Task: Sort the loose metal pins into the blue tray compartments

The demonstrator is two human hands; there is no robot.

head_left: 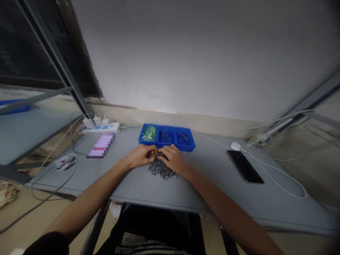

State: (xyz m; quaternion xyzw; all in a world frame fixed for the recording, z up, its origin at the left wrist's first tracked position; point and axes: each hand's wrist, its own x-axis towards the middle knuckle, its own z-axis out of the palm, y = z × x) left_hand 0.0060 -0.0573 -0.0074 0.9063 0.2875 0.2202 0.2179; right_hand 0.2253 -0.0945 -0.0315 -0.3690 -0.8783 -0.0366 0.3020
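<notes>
A heap of small dark metal screws [162, 170] lies on the grey table. My left hand [142, 156] is at the heap's left edge, its fingers curled in and closed; whatever is between them is too small to make out. Over the upper right of the heap, my right hand [175, 159] bends its fingers and thumb down among the screws, close to the left fingertips. Just beyond the hands stand three joined blue bins. The left bin [140, 138] holds a green plastic bag [150, 133] of small pieces. A few screws lie in the middle bin [171, 131] and the right bin [191, 141].
On the left are a white power strip [114, 127] with plugged-in chargers, a lit phone [101, 145] and a crumpled wrapper [64, 162]. A dark phone [244, 166], a white charger [235, 146] and a looping white cable [281, 191] lie at right. The wall rises behind the bins.
</notes>
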